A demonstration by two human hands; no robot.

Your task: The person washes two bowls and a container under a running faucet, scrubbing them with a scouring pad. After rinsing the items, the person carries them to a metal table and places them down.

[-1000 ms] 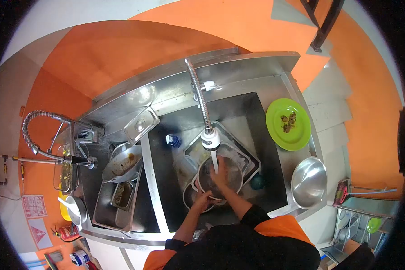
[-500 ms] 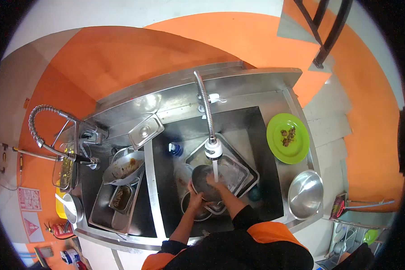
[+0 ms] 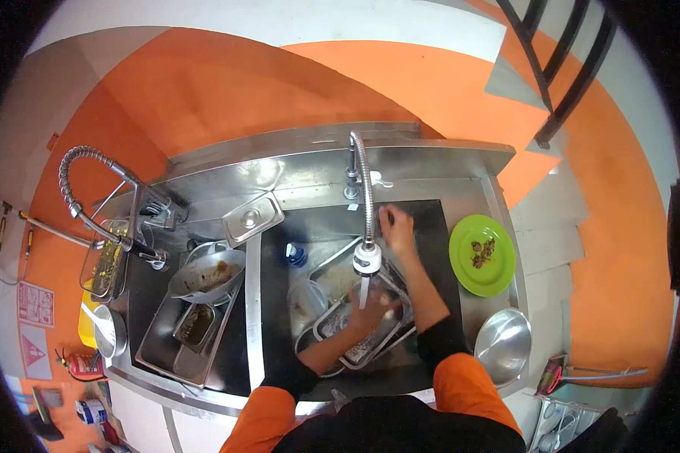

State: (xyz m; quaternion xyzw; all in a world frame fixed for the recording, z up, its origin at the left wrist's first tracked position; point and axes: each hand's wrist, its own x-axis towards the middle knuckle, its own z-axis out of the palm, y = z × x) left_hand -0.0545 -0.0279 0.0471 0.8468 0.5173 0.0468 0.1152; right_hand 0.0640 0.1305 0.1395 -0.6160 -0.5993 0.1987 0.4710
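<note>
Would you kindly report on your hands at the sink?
Left hand in the metal tray, under running water. Right hand up beside the tap hose. Green plate with scraps off right.

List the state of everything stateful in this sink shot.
faucet, running, stream falls onto the tray
tray, in the basin under the faucet, wet
left hand, on the tray, in the stream
right hand, stretched to the basin's back edge, fingers open
green plate, on the counter, food scraps on it
steel bowl, upright, empty
wok, dirty, in the other basin
spring sprayer, no water showing
</note>
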